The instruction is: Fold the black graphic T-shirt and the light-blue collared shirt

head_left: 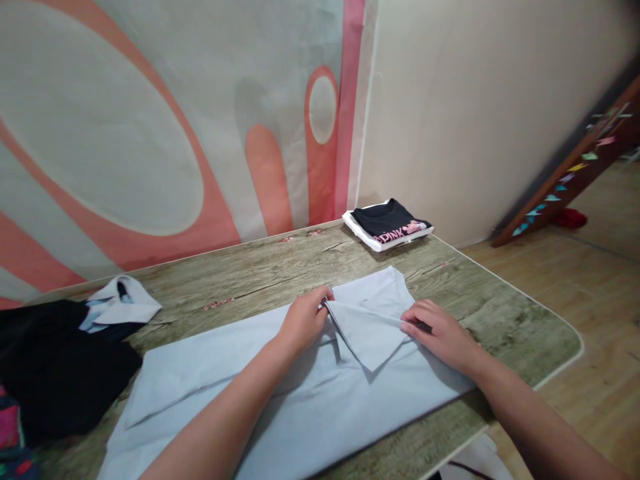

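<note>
Folded black tee (389,222) at the table's (500,313) far edge reads "PINK". Left hand (303,321) pinches the light blue shirt's (310,387) collar mid-table, right hand (440,333) rests flat on it, fingers loosely spread

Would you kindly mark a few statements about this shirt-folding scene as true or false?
1. Both hands, left hand and right hand, rest on the pale blue collared shirt. True.
2. The folded black T-shirt with pink lettering lies at the table's far corner. True.
3. The wooden table is glass-topped. False: wood grain.
4. The dark clothes pile sits at the right. False: at the left.
</note>
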